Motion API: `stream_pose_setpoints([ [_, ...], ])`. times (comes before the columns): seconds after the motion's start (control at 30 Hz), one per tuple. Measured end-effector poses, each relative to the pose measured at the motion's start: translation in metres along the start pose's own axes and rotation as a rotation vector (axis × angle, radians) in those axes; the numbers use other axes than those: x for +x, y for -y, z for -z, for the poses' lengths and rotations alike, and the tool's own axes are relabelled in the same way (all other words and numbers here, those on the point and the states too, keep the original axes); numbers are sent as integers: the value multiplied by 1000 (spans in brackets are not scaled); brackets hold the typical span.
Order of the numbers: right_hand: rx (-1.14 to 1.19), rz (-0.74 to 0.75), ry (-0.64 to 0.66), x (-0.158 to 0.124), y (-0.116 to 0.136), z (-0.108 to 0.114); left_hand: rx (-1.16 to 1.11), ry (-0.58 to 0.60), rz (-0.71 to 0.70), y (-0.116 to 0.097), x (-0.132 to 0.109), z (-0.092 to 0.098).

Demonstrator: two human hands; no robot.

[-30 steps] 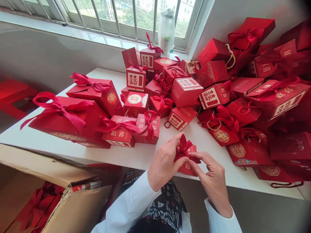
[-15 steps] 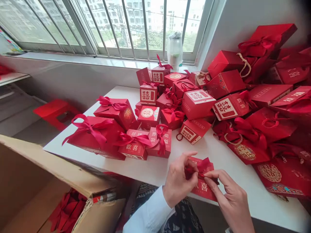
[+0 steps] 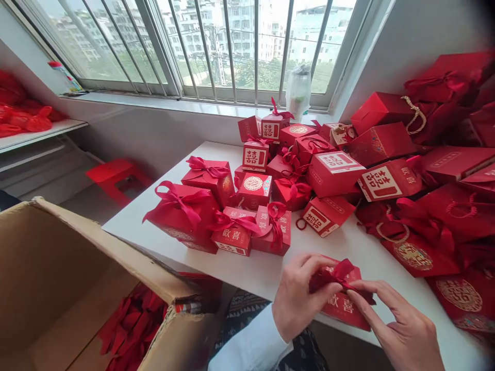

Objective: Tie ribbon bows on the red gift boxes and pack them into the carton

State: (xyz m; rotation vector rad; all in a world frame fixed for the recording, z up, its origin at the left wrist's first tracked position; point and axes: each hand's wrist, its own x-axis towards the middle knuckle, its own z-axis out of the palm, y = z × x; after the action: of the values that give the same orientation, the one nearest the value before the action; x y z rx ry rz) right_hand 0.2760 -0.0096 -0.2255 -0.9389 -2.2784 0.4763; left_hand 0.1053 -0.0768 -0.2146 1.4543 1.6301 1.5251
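A red box with pale characters (image 3: pixel 342 308) lies at the front edge of the white table. On top of it is a dark red ribbon bow (image 3: pixel 341 273). My left hand (image 3: pixel 299 293) pinches the bow's left loop between thumb and fingers. From the right, my right hand (image 3: pixel 398 319) pinches the bow's other side near the knot, thumb and index finger closed on the ribbon. The knot itself is partly hidden by the fingers.
Bow-tied red boxes (image 3: pixel 232 232) stand left of my hands on the white table (image 3: pixel 247 268). A large pile of red boxes (image 3: pixel 421 206) fills the right. An open cardboard box (image 3: pixel 104 247) with red ribbons (image 3: pixel 135 324) sits lower left. A red stool (image 3: pixel 116 178) stands beyond.
The view has turned left, so the scene sits further right. The ribbon loop between my hands looks fuller, and both hands still hold it.
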Motion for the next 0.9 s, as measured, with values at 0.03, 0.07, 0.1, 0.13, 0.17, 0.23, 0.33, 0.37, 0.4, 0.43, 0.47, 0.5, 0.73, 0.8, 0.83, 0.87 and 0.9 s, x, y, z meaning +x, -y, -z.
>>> stream_pose_setpoints([
  [0.03, -8, 13, -11, 1, 3, 0, 29, -21, 22, 0, 0, 3],
  [0.07, -13, 21, -27, 3, 5, 1, 70, -40, 45, 1, 0, 6],
  [0.1, -14, 26, -36, 4, 8, 1, 113, -51, 64, 3, 0, 9],
  [0.13, -11, 27, -41, 5, 11, 0, 148, -50, 78, 6, 0, 11],
  [0.17, -4, 25, -41, 6, 13, 0, 167, -41, 90, 9, 1, 12],
  [0.23, 15, 12, -28, 7, 16, -1, 150, -20, 117, 14, 3, 13],
  [0.33, 7, 35, -36, 6, 17, -2, 59, -21, 176, 17, 4, 10],
  [0.37, -23, 61, -52, 5, 16, -3, 30, -26, 198, 17, 4, 8],
  [0.4, -66, 92, -72, 3, 15, -4, 5, -33, 222, 18, 4, 6],
  [0.43, -120, 130, -95, 1, 14, -5, -19, -39, 247, 18, 3, 5],
  [0.47, -176, 169, -116, -2, 12, -6, -42, -44, 273, 18, 3, 3],
  [0.5, -226, 207, -134, -4, 11, -7, -62, -45, 298, 19, 3, 1],
  [0.73, -193, 241, -135, -12, 13, -13, -177, 15, 380, 21, 6, 1],
  [0.8, -86, 147, -82, -10, 14, -10, -183, 36, 338, 16, 2, 5],
  [0.83, -35, 110, -42, -9, 13, -7, -162, 50, 306, 13, -1, 7],
  [0.87, 6, 86, 4, -8, 12, -3, -124, 68, 275, 10, -5, 9],
  [0.9, 33, 74, 55, -6, 10, 1, -73, 85, 247, 8, -10, 10],
])
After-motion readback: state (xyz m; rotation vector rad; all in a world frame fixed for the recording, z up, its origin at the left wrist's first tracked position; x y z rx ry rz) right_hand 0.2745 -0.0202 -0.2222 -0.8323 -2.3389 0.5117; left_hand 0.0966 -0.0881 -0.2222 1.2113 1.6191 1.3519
